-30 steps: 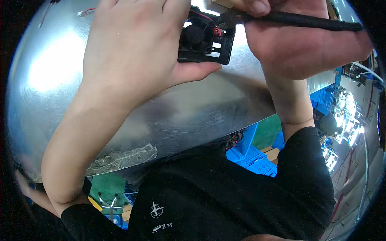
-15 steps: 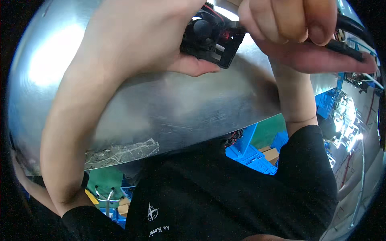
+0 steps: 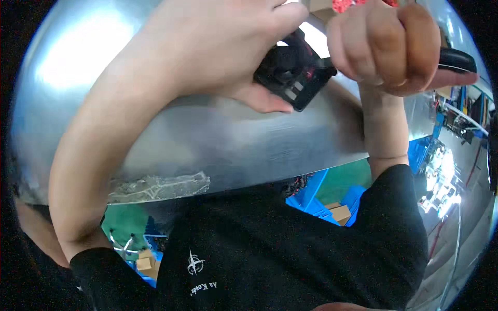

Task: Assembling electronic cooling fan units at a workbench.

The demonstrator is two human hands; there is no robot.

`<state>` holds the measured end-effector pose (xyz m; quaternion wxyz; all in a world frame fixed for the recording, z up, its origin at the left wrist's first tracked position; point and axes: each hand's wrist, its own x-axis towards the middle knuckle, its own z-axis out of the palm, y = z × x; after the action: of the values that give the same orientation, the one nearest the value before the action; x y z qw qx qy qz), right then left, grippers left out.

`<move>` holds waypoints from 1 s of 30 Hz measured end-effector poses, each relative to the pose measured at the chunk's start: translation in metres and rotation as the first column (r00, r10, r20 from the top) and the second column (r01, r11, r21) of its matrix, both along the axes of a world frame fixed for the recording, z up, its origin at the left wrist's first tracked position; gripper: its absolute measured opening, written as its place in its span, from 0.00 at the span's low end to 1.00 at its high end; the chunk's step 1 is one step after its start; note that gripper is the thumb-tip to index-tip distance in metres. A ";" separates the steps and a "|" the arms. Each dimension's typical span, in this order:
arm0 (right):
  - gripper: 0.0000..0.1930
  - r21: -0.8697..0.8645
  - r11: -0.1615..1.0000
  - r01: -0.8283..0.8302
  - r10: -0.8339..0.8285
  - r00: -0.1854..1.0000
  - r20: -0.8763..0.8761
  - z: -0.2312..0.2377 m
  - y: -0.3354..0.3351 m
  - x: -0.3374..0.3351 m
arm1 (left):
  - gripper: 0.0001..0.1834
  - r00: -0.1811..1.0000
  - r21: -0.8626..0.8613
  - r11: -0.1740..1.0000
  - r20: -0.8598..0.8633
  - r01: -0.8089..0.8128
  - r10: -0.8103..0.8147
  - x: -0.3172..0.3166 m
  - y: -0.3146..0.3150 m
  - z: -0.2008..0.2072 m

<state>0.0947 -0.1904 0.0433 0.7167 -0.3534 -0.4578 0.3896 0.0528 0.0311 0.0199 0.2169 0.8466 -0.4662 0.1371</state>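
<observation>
My left hand is closed around a small black plastic device, its thumb along the lower edge. The device has a round dark part, a pale rectangular patch and a small reddish spot. Close on its right, my right hand is wrapped round a black-handled tool, whose handle sticks out past the fist on the right. The tool's working end is mostly hidden by the fist, so its kind cannot be made out. A dark tip seems to meet the device's right edge. Both hands are above a shiny metal tabletop.
Ragged clear tape is stuck along the table's near edge. Red material and a cardboard box lie at the far side. Below the table are blue crates and a cardboard box on a green floor. Another person's arm shows at left.
Both hands have shifted a little right, the left one also nearer to me, carrying the device. The right fist has turned; one handle now shows where two dark handle parts showed before.
</observation>
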 end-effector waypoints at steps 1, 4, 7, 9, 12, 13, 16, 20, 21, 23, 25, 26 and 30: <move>0.33 -0.059 0.996 0.067 -0.067 0.998 0.008 0.003 0.002 -0.005 | 0.39 1.000 0.019 1.000 0.004 0.006 -0.006 0.001 -0.001 -0.001; 0.34 -0.086 0.900 0.428 -0.431 0.902 -0.024 0.016 0.012 -0.026 | 0.38 0.993 0.078 0.992 -0.061 -0.095 0.100 -0.005 0.006 0.007; 0.33 -0.130 0.832 0.539 -0.536 0.842 0.055 0.023 0.006 -0.038 | 0.37 0.990 0.099 0.989 -0.071 -0.112 0.119 -0.017 0.003 0.014; 0.33 -0.168 0.744 0.647 -0.630 0.763 0.144 0.036 0.000 -0.045 | 0.37 0.988 0.112 0.986 -0.081 -0.123 0.133 -0.020 -0.002 0.024; 0.28 -0.173 0.733 0.658 -0.643 0.753 0.139 0.020 0.002 -0.052 | 0.37 0.968 0.163 0.972 -0.153 -0.172 0.197 -0.033 0.000 0.021; 0.24 -0.164 0.739 0.654 -0.638 0.757 0.142 0.020 0.005 -0.050 | 0.37 0.959 0.164 0.969 -0.187 -0.183 0.212 -0.032 0.003 0.023; 0.16 -0.149 0.753 0.641 -0.624 0.768 0.145 0.020 0.017 -0.053 | 0.37 0.950 0.164 0.947 -0.105 -0.276 0.295 -0.045 0.011 0.023; 0.18 -0.218 0.632 0.744 -0.720 0.667 0.190 0.015 0.025 -0.066 | 0.37 0.925 0.200 0.918 -0.099 -0.343 0.367 -0.066 0.017 0.022; 0.20 -0.208 0.602 0.771 -0.752 0.635 0.178 0.013 0.029 -0.071 | 0.37 0.924 0.204 0.918 -0.108 -0.341 0.367 -0.067 0.019 0.024; 0.21 -0.195 0.575 0.795 -0.780 0.604 0.163 0.019 0.031 -0.070 | 0.37 0.921 0.210 0.915 -0.114 -0.344 0.372 -0.064 0.019 0.030; 0.23 -0.170 0.507 0.845 -0.786 0.534 0.312 0.025 0.023 -0.065 | 0.37 0.918 0.206 0.911 -0.102 -0.358 0.384 -0.060 0.012 0.034; 0.23 -0.169 0.510 0.843 -0.783 0.537 0.315 0.027 0.019 -0.063 | 0.37 0.915 0.202 0.908 -0.096 -0.368 0.392 -0.059 0.007 0.036; 0.22 -0.165 0.540 0.825 -0.815 0.562 0.144 0.018 0.020 -0.063 | 0.37 0.909 0.208 0.899 -0.080 -0.385 0.408 -0.061 0.000 0.032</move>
<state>0.0318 -0.1703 0.0616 0.7616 -0.6105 -0.2123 0.0469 -0.0079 0.0312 0.0520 0.1315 0.9473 -0.2804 0.0819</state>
